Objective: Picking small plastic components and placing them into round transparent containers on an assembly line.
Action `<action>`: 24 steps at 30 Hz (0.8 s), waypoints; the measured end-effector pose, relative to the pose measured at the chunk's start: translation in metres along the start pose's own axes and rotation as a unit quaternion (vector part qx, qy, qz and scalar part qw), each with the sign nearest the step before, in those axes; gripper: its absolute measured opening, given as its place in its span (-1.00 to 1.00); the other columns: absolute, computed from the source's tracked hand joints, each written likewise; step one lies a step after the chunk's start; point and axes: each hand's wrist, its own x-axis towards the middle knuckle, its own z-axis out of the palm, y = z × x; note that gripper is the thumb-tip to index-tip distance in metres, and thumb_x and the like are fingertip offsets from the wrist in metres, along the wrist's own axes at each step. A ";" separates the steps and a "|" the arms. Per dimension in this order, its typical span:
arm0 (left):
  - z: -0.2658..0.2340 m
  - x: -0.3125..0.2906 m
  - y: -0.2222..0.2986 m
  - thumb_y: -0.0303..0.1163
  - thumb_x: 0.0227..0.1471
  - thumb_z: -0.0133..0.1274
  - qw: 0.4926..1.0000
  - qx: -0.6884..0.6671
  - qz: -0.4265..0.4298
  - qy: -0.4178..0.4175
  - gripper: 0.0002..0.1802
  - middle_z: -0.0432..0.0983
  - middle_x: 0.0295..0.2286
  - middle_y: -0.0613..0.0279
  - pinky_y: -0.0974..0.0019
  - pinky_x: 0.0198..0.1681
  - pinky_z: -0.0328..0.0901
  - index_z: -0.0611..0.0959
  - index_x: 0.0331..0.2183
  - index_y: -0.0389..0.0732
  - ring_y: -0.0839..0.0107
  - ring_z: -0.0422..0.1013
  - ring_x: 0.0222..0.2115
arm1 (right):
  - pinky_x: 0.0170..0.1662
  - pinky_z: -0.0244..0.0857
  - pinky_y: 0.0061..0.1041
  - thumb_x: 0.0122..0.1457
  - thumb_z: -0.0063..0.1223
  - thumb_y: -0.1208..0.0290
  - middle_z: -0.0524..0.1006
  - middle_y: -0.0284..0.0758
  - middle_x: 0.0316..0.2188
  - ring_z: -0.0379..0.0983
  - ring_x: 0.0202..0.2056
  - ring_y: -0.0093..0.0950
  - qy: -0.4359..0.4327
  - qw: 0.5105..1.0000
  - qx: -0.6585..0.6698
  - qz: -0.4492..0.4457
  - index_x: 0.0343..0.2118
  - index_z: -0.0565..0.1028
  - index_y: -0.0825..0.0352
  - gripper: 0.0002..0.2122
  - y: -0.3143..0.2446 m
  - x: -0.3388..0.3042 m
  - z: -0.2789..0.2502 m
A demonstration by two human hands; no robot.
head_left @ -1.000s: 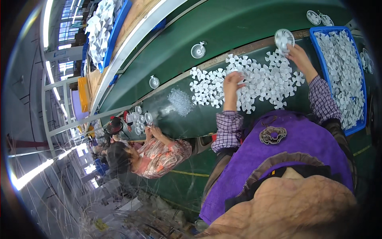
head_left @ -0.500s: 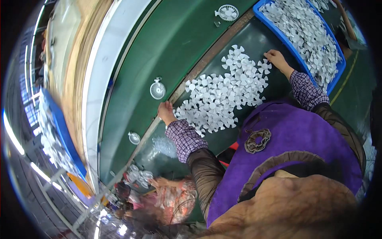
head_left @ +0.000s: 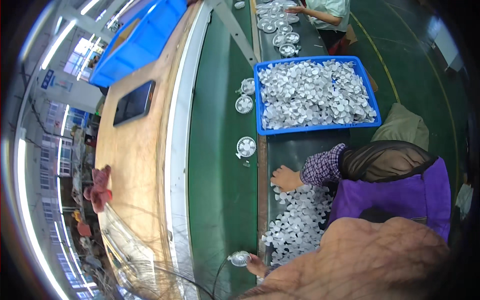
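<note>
White fan blades point(head_left: 299, 227) lie in a loose pile on the dark work surface in front of me. At the pile's far end is my right hand point(head_left: 286, 178), palm down, its fingers slightly apart above the outermost blades. What lies under the fingertips is hidden. My left hand point(head_left: 256, 265) is low in the picture, closed on the edge of a round, pale fan housing point(head_left: 240, 258) over the green belt. Most of that hand is covered by my body and loose hair. Beyond the right hand stands a blue tray point(head_left: 320, 131) heaped with more white blades.
Several fan housings point(head_left: 245, 147) rest on the green belt point(head_left: 220, 200) left of the surface. Past the tray, a co-worker's hand point(head_left: 295, 9) is among round white parts point(head_left: 277, 22). On the wooden board point(head_left: 135, 165) lie a dark phone-like device point(head_left: 134, 103) and a blue crate point(head_left: 145, 40).
The view has swung round, so the tray now appears straight ahead. My left hand has gone from beside the belt to a fan housing. My right hand is still at the pile's far end.
</note>
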 end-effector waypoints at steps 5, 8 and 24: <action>0.049 -0.073 0.044 -0.53 -0.08 0.07 0.901 -0.355 -0.239 -0.063 -0.66 0.45 -0.21 0.03 0.19 -0.07 0.36 0.49 -0.17 -0.33 0.23 0.37 -0.11 | -0.21 0.20 -0.23 -0.16 0.12 0.32 0.46 -0.16 -0.34 0.41 -0.26 -0.21 -0.033 0.992 0.117 0.046 -0.26 0.45 0.36 -0.65 0.013 -0.010 -0.014; 0.125 -0.138 0.096 -0.51 -0.10 0.10 0.870 -0.396 -0.285 -0.074 -0.59 0.42 -0.15 0.02 0.12 -0.01 0.32 0.47 -0.13 -0.32 0.15 0.33 -0.07 | -0.42 0.31 -0.34 -0.15 0.09 0.33 0.54 -0.26 -0.48 0.49 -0.43 -0.39 -0.080 0.921 0.366 0.111 -0.35 0.49 0.38 -0.71 0.044 -0.023 -0.021; 0.313 -0.254 0.248 -0.25 0.08 0.03 0.920 -0.186 -0.325 -0.111 -0.60 0.52 -0.30 0.12 0.34 -0.54 0.49 0.43 -0.08 -0.25 0.32 0.52 -0.36 | -0.18 0.27 -0.21 -0.07 0.01 0.55 0.38 -0.17 -0.29 0.37 -0.21 -0.17 0.081 0.983 0.092 0.134 -0.21 0.45 0.31 -0.72 0.137 -0.094 -0.048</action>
